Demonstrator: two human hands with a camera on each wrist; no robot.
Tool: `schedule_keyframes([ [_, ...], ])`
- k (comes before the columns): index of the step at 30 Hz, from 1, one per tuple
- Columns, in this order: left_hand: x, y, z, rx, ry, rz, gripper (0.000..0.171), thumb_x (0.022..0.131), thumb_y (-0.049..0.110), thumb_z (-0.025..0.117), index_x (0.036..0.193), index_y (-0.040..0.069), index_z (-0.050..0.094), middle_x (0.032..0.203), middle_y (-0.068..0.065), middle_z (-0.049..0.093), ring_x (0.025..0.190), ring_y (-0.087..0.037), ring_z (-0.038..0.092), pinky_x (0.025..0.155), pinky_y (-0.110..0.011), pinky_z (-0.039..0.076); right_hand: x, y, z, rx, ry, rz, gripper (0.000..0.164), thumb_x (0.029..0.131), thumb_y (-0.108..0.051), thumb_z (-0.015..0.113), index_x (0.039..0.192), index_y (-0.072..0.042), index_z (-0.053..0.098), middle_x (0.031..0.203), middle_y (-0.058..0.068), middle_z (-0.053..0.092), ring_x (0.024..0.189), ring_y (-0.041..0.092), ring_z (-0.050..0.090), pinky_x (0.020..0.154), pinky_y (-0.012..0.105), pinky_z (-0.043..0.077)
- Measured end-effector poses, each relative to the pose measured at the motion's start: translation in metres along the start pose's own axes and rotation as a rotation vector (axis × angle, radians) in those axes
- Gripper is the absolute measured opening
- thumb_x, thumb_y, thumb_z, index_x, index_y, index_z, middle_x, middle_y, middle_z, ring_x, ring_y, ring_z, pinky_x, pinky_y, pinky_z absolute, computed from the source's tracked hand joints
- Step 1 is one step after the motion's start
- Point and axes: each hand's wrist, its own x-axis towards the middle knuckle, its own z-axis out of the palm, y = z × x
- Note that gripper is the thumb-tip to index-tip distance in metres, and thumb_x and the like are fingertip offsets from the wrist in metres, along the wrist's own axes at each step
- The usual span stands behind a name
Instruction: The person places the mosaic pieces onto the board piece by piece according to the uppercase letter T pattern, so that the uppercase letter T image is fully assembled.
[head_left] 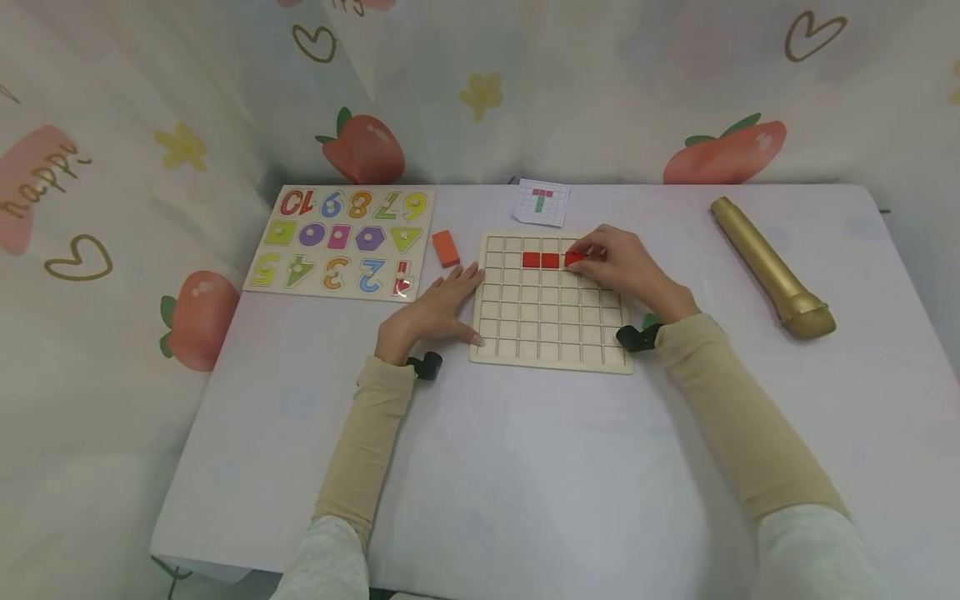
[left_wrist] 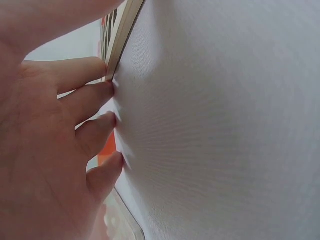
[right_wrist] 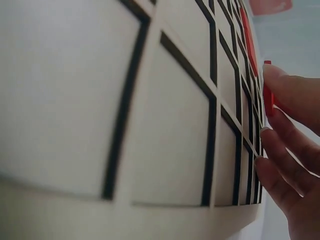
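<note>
A wooden grid board lies on the table, with two red square tiles side by side in an upper row. My right hand pinches a third red tile between thumb and fingers, just right of that pair. In the right wrist view, the pinched tile stands on edge close over the grid, and other fingertips meet the board. At the board's left edge my left hand rests with fingers spread, thumb on the lower left corner. The left wrist view shows its fingertips down on the tablecloth beside the board's edge.
A paper card with a red and green T on a grid lies behind the board. An orange block is left of it, next to a number-and-shape puzzle. On the right lies a gold microphone-shaped object. A printed curtain hangs behind.
</note>
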Motion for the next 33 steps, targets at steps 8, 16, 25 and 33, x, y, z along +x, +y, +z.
schedule_keyframes([
  [8,-0.002,0.002,0.001,-0.006,0.004,0.005,0.115,0.082,0.032,0.088,0.167,0.016,0.012,0.175,0.002,0.000,0.161,-0.018,-0.007,0.133,-0.036,-0.004,0.006,0.000,0.003,-0.025,-0.023,0.017,0.030,0.095,-0.018,0.074,0.120,0.000,0.073,0.112,0.019,0.064,0.097,0.032,0.058,0.082,0.042,0.048],
  [16,-0.002,0.004,0.000,-0.003,0.004,0.000,0.114,0.082,0.032,0.087,0.167,0.016,0.012,0.175,0.002,0.000,0.161,-0.018,-0.007,0.133,-0.036,-0.004,0.010,0.000,0.004,-0.053,-0.046,0.020,0.030,0.095,-0.016,0.073,0.120,0.001,0.073,0.110,0.019,0.062,0.095,0.032,0.055,0.080,0.041,0.046],
  [25,-0.002,0.005,-0.001,0.001,0.006,-0.009,0.114,0.082,0.031,0.087,0.167,0.016,0.013,0.175,0.002,0.001,0.162,-0.019,-0.006,0.133,-0.036,-0.004,0.011,-0.001,0.004,-0.066,-0.058,0.025,0.030,0.094,-0.014,0.073,0.120,0.001,0.072,0.110,0.020,0.061,0.096,0.032,0.055,0.080,0.041,0.046],
  [33,-0.002,0.005,-0.002,-0.001,0.004,-0.012,0.113,0.083,0.031,0.087,0.167,0.016,0.013,0.175,0.002,0.001,0.162,-0.019,-0.006,0.133,-0.036,-0.004,0.008,-0.002,0.002,-0.055,-0.053,0.029,0.030,0.094,-0.013,0.073,0.121,0.001,0.072,0.111,0.020,0.062,0.099,0.033,0.057,0.084,0.044,0.048],
])
